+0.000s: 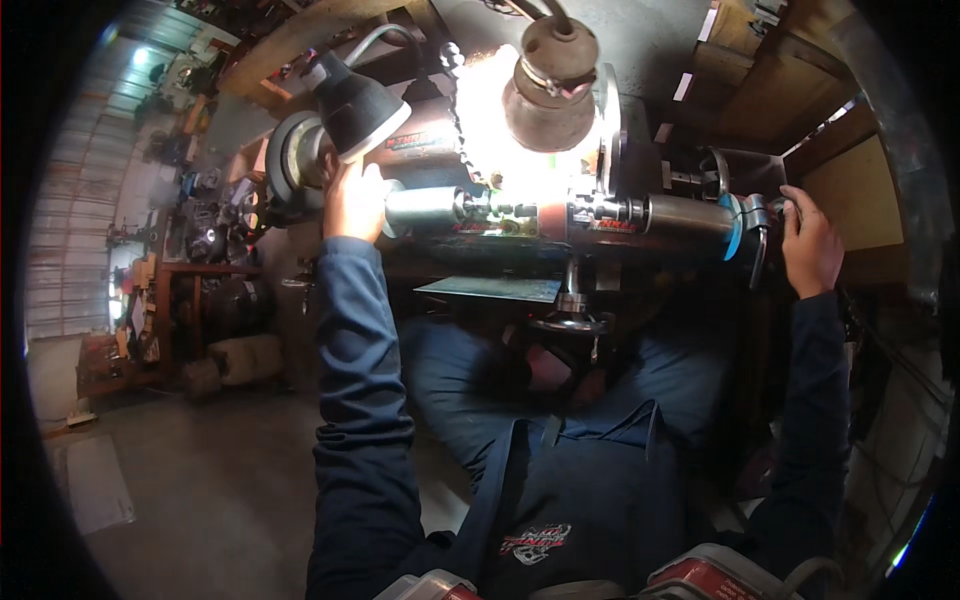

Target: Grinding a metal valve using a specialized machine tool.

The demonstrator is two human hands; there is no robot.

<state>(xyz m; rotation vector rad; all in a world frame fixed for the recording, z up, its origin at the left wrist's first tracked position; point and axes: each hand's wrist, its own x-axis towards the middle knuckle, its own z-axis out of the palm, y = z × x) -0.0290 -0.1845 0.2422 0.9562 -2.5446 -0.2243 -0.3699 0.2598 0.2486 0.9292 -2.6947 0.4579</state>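
Note:
My left hand (350, 205) is raised at the machine's left end (298, 160), beside a metal cylinder (420, 205) and beneath a black lamp (355, 110); its fingers are closed, but what they hold is hidden. My right hand (812, 245) has curled fingers at the right end, beside a metal clamp with a lever (757, 235) and a blue ring (733, 233); I cannot make out what it grips. Between them the bench machine (550, 225) carries a second cylinder (685, 220) and a small brightly lit spindle assembly (505, 208).
A rusty-looking hanging fixture (550, 110) is above the middle. Below the machine are a metal plate (490, 287), a handwheel (570, 323) and my legs (450, 380). A cluttered shelf (200, 266) stands left; wooden boards (840, 200) are at right.

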